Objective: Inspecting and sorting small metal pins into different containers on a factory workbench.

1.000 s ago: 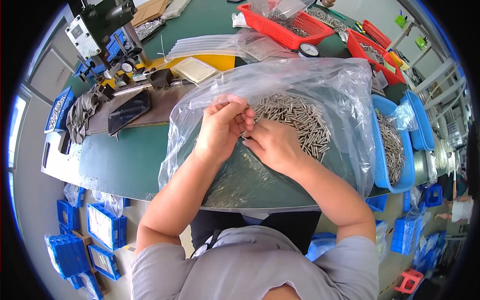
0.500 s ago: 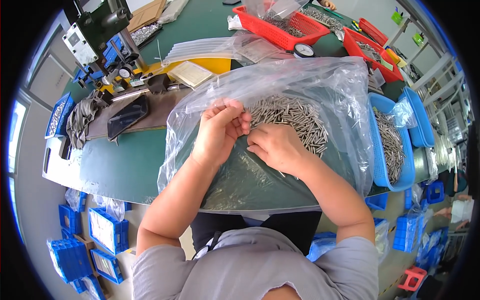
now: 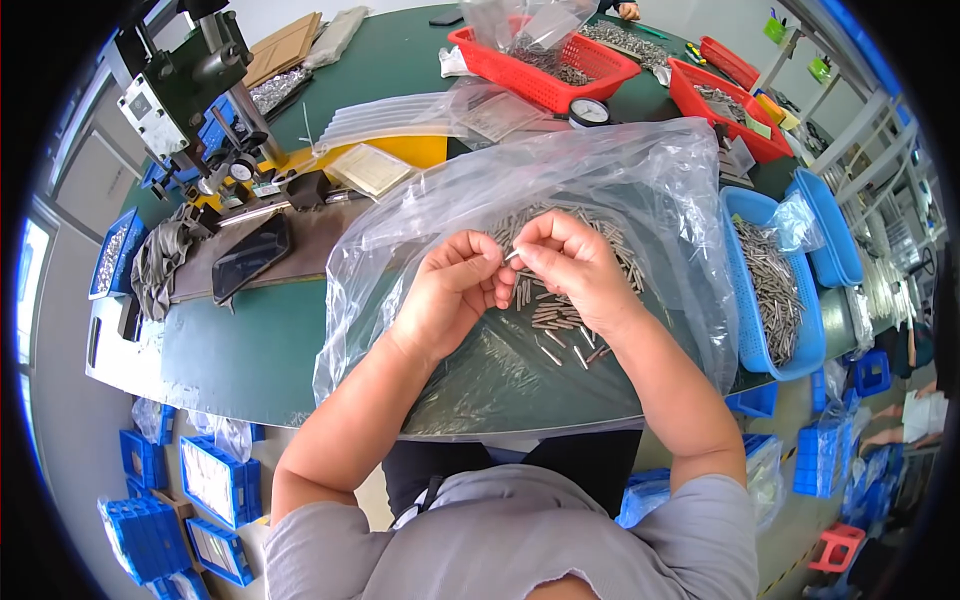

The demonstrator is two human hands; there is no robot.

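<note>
Centrally, the right hand (image 3: 583, 272) pinches a metal pin (image 3: 513, 255); the left hand (image 3: 450, 287) curls alongside, grip unclear. At one o'clock, a dial gauge (image 3: 588, 112) shows illegible markings.

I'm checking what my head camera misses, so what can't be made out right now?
All in the head view:
- Small metal pin at the fingertips: partly covered by fingers.
- Inside of the curled left hand: hidden by its fingers.
- Part of the pin pile: behind the right hand.
- Dial gauge reading: too small.
- Co-worker beyond one hand: cut off by the top edge.
</note>
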